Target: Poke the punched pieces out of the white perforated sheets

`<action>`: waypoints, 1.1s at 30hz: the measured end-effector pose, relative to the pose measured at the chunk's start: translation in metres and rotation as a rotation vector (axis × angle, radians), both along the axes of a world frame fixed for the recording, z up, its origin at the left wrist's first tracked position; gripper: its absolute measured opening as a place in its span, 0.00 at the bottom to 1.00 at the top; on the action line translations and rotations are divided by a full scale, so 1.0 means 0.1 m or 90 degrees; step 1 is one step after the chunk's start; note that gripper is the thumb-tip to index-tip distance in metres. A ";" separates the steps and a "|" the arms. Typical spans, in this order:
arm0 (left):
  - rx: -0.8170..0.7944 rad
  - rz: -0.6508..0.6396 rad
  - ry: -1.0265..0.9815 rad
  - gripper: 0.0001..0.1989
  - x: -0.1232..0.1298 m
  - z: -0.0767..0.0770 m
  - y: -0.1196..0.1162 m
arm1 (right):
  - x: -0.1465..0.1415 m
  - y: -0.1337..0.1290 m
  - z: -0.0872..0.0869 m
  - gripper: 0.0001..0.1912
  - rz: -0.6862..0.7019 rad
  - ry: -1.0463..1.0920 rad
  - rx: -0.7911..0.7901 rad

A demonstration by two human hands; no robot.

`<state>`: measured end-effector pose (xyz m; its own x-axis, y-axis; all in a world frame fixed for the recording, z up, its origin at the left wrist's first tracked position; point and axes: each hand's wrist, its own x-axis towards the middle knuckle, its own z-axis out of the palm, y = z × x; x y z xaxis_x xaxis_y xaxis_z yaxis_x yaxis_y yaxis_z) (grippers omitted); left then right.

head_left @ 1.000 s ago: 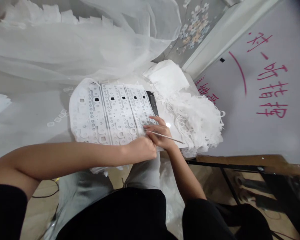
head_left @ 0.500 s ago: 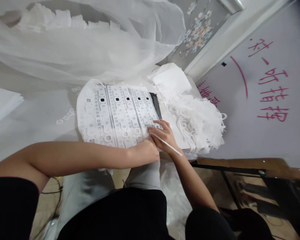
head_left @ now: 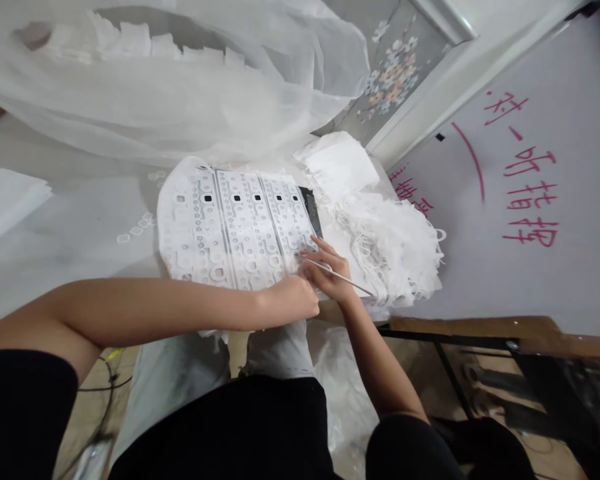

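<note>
A white sheet (head_left: 247,230) with rows of small cut-outs and several black squares lies in front of me, its left side rounded over. At its lower right corner my right hand (head_left: 331,272) pinches a thin white stick (head_left: 353,283). The stick's tip points at the sheet and its other end slants back over the wrist. My left hand (head_left: 294,297) is closed in a fist at the sheet's near edge, right beside the right fingers. Its fingertips are turned away, so what they hold is hidden. A dark strip (head_left: 310,200) shows beneath the sheet's right edge.
To the right sit a tangled heap of white strips (head_left: 397,250) and a stack of white pieces (head_left: 347,163). A large translucent bag (head_left: 180,100) fills the back. White sheets (head_left: 13,203) and small square outlines (head_left: 136,230) lie left. A whiteboard (head_left: 530,280) stands right.
My right hand has shifted slightly and the stick in it lies at a flatter angle. The left fist stays near the same spot. The whole view has moved a little.
</note>
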<state>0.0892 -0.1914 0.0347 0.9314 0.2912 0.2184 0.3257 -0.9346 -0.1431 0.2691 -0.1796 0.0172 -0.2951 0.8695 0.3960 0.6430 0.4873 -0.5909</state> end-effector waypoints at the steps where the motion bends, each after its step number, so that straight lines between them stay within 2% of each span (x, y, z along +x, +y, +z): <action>1: 0.004 -0.015 0.003 0.09 0.00 0.00 0.00 | 0.01 -0.01 0.00 0.09 -0.007 0.019 -0.013; 7: 0.039 -0.031 0.017 0.12 -0.03 0.00 0.00 | 0.04 0.00 0.00 0.08 -0.037 0.140 -0.063; 12: 0.102 -0.014 0.021 0.16 -0.01 -0.09 -0.01 | 0.07 0.04 0.00 0.07 -0.080 0.246 -0.074; 15: 0.109 -0.020 0.014 0.15 0.00 -0.12 0.00 | 0.07 0.05 0.01 0.09 -0.097 0.298 -0.082; 20: 0.148 -0.059 -0.001 0.12 -0.01 -0.08 0.06 | 0.07 0.05 0.00 0.10 -0.088 0.304 -0.090; 23: 0.186 -0.068 0.000 0.11 -0.02 -0.05 0.10 | 0.02 0.15 0.07 0.09 -0.077 0.313 -0.078; 25: 0.203 -0.067 0.004 0.11 -0.02 -0.04 0.11 | -0.08 0.26 0.22 0.08 -0.038 0.336 -0.059; 27: 0.223 -0.074 0.013 0.13 -0.03 -0.05 0.12 | -0.25 0.41 0.43 0.08 0.036 0.374 -0.050; 30: 0.262 -0.088 0.025 0.16 -0.03 -0.06 0.13 | -0.61 0.66 0.74 0.10 0.173 0.392 -0.108; 32: 0.272 -0.098 0.025 0.17 -0.04 -0.04 0.14 | -0.87 0.83 0.80 0.13 0.271 0.392 -0.189; 33: 0.271 -0.102 0.024 0.16 -0.05 -0.03 0.15 | -1.00 0.90 0.76 0.14 0.310 0.407 -0.229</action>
